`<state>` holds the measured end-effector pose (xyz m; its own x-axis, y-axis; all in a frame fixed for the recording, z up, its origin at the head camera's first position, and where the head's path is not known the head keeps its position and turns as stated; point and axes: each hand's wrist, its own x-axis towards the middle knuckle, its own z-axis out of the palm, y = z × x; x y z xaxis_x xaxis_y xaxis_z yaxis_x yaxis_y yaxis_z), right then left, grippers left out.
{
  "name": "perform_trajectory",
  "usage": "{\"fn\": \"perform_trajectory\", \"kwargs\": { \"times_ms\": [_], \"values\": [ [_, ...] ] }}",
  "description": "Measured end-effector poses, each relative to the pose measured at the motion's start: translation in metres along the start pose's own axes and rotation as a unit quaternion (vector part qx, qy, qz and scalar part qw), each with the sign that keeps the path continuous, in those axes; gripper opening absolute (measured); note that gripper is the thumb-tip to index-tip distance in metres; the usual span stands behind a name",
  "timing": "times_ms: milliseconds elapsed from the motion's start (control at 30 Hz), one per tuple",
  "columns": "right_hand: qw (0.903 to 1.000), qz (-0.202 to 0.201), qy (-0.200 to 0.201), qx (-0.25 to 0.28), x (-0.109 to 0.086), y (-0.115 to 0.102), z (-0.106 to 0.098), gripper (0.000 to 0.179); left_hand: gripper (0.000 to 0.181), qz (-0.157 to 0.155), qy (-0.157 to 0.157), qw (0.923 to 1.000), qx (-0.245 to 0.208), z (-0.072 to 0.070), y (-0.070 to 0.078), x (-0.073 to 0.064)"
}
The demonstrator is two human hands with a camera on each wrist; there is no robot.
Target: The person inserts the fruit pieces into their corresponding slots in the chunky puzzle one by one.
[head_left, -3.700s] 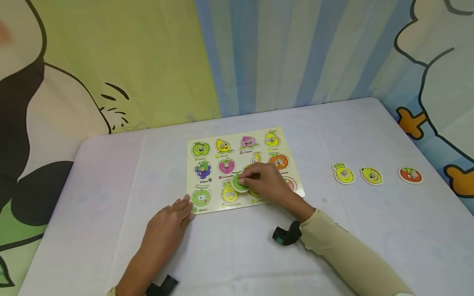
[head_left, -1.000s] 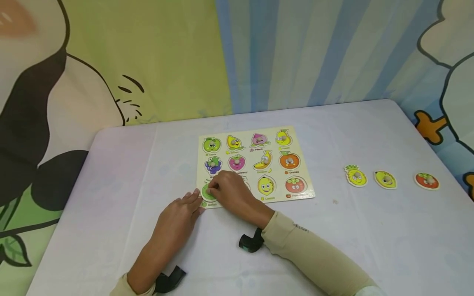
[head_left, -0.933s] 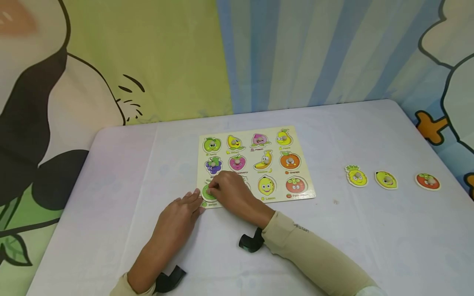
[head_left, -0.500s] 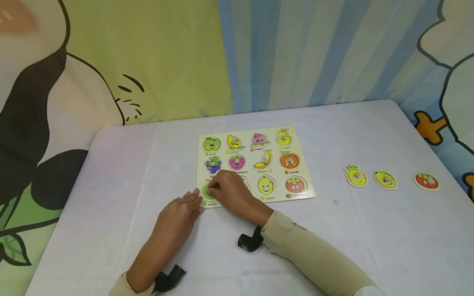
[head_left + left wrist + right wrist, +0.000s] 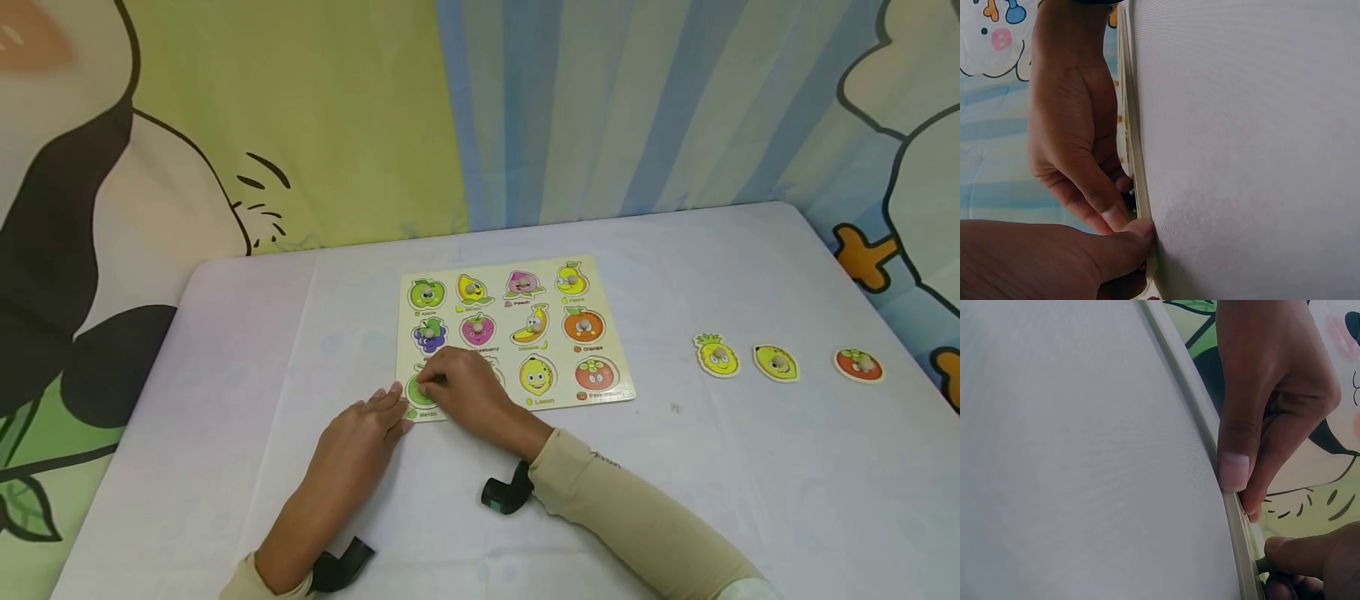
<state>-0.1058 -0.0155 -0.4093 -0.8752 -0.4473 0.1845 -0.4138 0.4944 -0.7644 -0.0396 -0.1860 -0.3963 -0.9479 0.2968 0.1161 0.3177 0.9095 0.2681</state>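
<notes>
A cream fruit puzzle board (image 5: 498,337) lies on the table, and its lower-left corner is between both hands. My right hand (image 5: 472,396) pinches the knob of a round green melon puzzle piece (image 5: 420,392) over the melon picture. In the right wrist view that grey knob (image 5: 1265,565) shows between the fingertips. My left hand (image 5: 356,446) rests at the same corner, fingers fairly straight along the board's left side, its thumb (image 5: 1138,231) against the near edge. The right hand covers most of the printed pineapple; the lemon picture (image 5: 537,377) and tomato-like picture (image 5: 596,374) show without knobs.
Right of the board lie a pineapple piece (image 5: 717,357), a lemon piece (image 5: 777,363) and a red tomato-like piece (image 5: 858,365). Several knobbed fruits, such as the apple (image 5: 427,294) and orange (image 5: 583,325), sit in the upper two rows. A cartoon curtain (image 5: 315,125) stands behind the table.
Since the oldest frame, my right hand has carried the melon piece left, from over the board's middle to its lower-left corner. Over the last second both hands have stayed nearly still.
</notes>
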Motion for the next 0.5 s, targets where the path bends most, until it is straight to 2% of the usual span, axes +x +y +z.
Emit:
{"fn": "perform_trajectory", "kwargs": {
  "times_ms": [300, 500],
  "values": [
    [0.9997, -0.016, -0.001, -0.019, 0.0017, 0.0003, 0.0013, 0.007, 0.038, -0.002, 0.001, 1.0, -0.007, 0.0006, -0.0012, -0.0001],
    [0.9994, -0.007, -0.019, 0.027, 0.0003, 0.0034, -0.0029, 0.01, 0.037, 0.001, 0.0, 1.0, -0.008, 0.0021, -0.002, 0.0004]
  ]
}}
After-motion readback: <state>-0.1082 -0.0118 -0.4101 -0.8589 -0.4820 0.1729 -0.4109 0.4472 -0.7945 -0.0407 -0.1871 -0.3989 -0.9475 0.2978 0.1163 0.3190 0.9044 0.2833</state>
